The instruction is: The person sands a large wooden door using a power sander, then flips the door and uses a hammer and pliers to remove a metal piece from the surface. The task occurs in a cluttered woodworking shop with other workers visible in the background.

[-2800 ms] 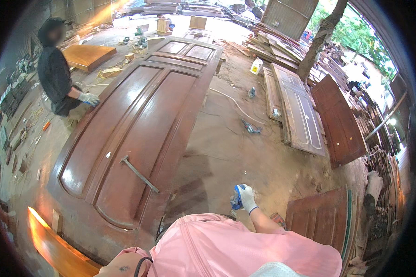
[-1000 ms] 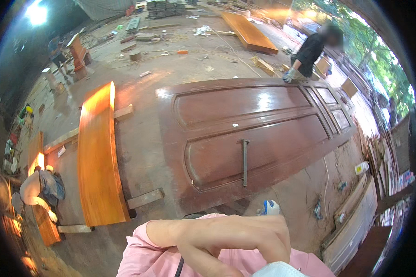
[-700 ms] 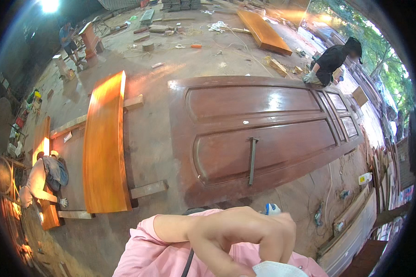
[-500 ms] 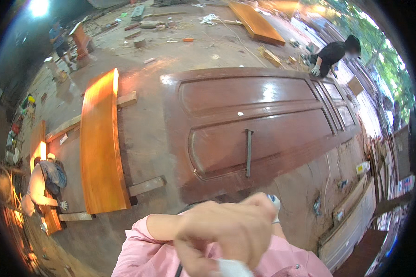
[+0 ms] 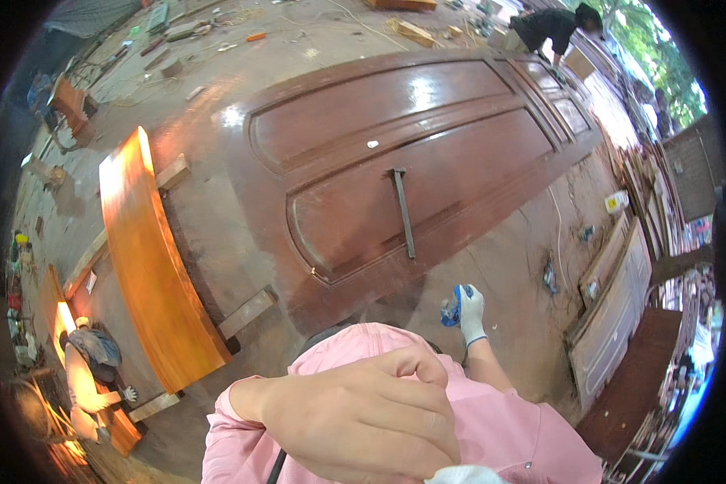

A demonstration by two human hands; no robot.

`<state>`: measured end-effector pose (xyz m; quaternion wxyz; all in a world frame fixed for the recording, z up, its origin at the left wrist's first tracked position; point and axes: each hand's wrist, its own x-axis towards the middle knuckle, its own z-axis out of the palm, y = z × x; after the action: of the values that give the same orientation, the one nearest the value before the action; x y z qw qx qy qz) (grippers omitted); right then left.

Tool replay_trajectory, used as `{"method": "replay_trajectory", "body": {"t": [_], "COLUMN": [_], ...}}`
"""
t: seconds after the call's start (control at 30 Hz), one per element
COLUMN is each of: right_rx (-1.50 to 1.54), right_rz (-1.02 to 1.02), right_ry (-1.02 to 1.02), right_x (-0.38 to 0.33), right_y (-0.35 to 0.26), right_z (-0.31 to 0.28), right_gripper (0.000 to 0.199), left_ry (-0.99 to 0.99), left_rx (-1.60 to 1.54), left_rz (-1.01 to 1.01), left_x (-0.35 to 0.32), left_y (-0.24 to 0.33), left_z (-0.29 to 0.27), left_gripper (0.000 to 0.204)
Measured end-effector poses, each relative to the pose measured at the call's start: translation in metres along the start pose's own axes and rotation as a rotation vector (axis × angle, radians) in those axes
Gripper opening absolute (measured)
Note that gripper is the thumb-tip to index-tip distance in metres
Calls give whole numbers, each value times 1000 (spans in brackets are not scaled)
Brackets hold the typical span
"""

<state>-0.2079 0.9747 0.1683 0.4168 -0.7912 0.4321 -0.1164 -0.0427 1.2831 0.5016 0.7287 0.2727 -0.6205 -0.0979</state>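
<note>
My bare left hand (image 5: 363,411) is large and close, across the front of my pink shirt (image 5: 500,419). Its fingers curl down over a white cloth-like piece (image 5: 464,474), mostly cut off by the lower edge. My right hand (image 5: 472,316) wears a white glove and reaches out over the floor, right of the left hand. Crumpled blue material (image 5: 450,313) shows at its curled fingers; whether this is held or part of the glove is unclear. Ahead lies a large reddish-brown panelled door (image 5: 339,145), with a slim grey bar (image 5: 403,214) with a short crosspiece on it.
Left, a glossy orange-brown plank (image 5: 149,266) rests on wooden blocks (image 5: 246,313). One person (image 5: 93,363) crouches at far left; another (image 5: 548,32) bends over the door's far right end. A pale panel (image 5: 613,315) and stacked boards stand right. Scraps (image 5: 550,274) litter the floor.
My right hand has come out from behind my left and now shows apart from it, farther right. The door and plank sit farther left in view as my head has turned.
</note>
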Motion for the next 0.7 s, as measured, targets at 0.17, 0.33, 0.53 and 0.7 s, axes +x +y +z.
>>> {"method": "replay_trajectory", "body": {"t": [0.17, 0.33, 0.53, 0.7], "right_rx": [69, 73, 535, 729], "right_rz": [77, 102, 226, 189], "right_ry": [39, 76, 150, -35], "right_x": [-14, -25, -38, -62], "right_y": [7, 15, -31, -107], "right_z": [2, 5, -5, -8], "right_gripper": [26, 19, 16, 23], "left_ry": [63, 224, -129, -183], "left_rx": [-84, -520, -268, -382], "left_rz": [-19, -243, -355, -1050], "left_x": [4, -6, -4, -46], "left_y": [-13, -28, -94, -152], "left_z": [-6, -10, -61, -64], "left_gripper": [21, 24, 33, 58]}}
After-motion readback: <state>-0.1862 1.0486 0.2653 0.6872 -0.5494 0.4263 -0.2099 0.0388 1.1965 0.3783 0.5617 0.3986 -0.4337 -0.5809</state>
